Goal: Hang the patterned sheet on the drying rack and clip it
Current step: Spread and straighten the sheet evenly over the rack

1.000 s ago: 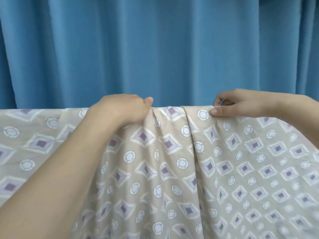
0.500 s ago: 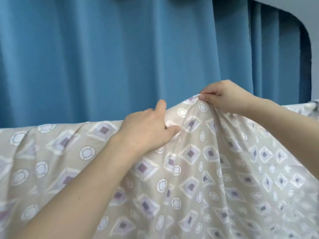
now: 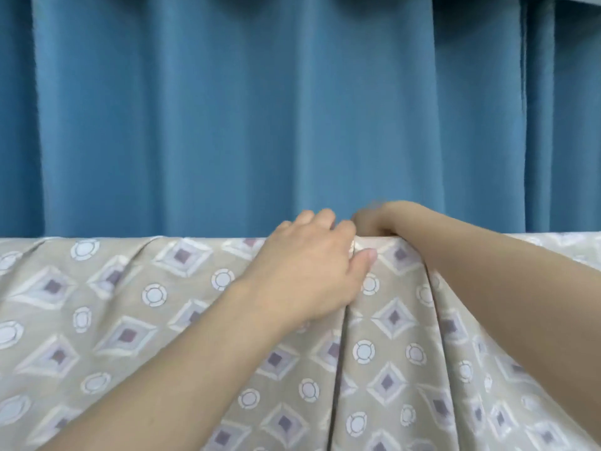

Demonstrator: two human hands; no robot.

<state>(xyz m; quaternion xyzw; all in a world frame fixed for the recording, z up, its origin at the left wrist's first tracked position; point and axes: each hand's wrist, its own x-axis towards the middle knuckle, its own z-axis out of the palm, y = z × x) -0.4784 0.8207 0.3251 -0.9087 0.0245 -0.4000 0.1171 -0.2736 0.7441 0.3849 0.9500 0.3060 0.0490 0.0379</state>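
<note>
The patterned sheet (image 3: 136, 320) lies draped over a straight top edge that runs under both hands; the drying rack itself is hidden beneath the cloth. The left hand (image 3: 312, 271) rests on the fold line, fingers reaching over the far side and thumb (image 3: 366, 258) on the near side, gripping a small bunch of fabric. The right hand (image 3: 374, 222) sits just beside it, touching or nearly so, bent down behind the edge; it is blurred, and I cannot tell whether it grips the cloth or holds a clip.

The likely trouble is the gathered cloth: deep pleats run down from under the two hands, so a clip set there may bite several layers unevenly and slip, or leave the sheet bunched and slow to dry. The long near drape could also pull the sheet toward the person if the left hand lets go too soon.

Behind the hands hangs a blue curtain (image 3: 227, 109), close to the far side, crowding the reach there. No clip is plainly visible.
</note>
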